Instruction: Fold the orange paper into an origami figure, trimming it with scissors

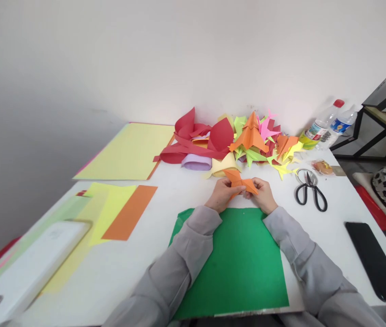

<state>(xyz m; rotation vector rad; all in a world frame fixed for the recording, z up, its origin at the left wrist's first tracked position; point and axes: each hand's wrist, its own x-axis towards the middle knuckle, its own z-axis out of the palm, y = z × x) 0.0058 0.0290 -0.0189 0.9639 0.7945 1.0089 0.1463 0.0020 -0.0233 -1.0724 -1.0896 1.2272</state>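
An orange origami figure [236, 178] with pointed, wing-like flaps is held up between both hands, over the far edge of a green sheet [236, 263]. My left hand [222, 194] pinches its left part, the thumb lying across the middle. On the other side, my right hand [262, 195] has its fingers closed on the right flap. Part of the fold lies hidden behind the fingers. Just beyond the hands is a heap of finished paper pieces, with a cream paper crown [225, 167] nearest and a larger orange origami figure [251, 136] on top.
Scissors [311, 188] and a black phone [376, 261] lie at right. Two plastic bottles [322, 125] stand by the wall. Yellow sheets [128, 150], an orange strip [129, 212] and a white device [39, 268] occupy the left. Red paper loops [196, 136] rest at the back.
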